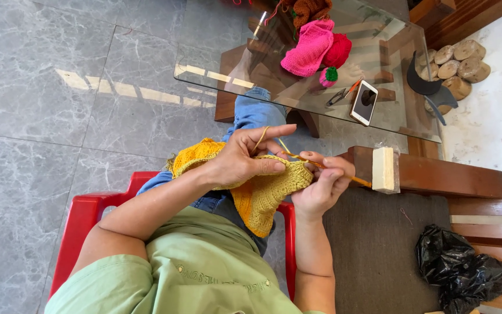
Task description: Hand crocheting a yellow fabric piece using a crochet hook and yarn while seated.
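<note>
The glass tabletop [228, 70] runs off the top edge of the view, so the pink and red crocheted pieces [315, 46] on it are only partly seen, and the brown one behind them is cut off. A red plastic chair [82, 218] is mostly covered by the seated person's green shirt and jeans. The yellow crochet piece [262, 200] lies over the lap, its long axis running from upper left to lower right; its middle is hidden under the left hand [242, 160], which is closed on the upper edge with a strand of yarn looped over the forefinger. The right hand [323, 186] pinches an orange crochet hook [326, 168], whose shaft slants from upper left, where the tip meets the fabric edge, down to the right; the tip itself is too small to make out. The two hands sit close together. A phone [364, 102] and small scissors [341, 94] lie on the glass.
</note>
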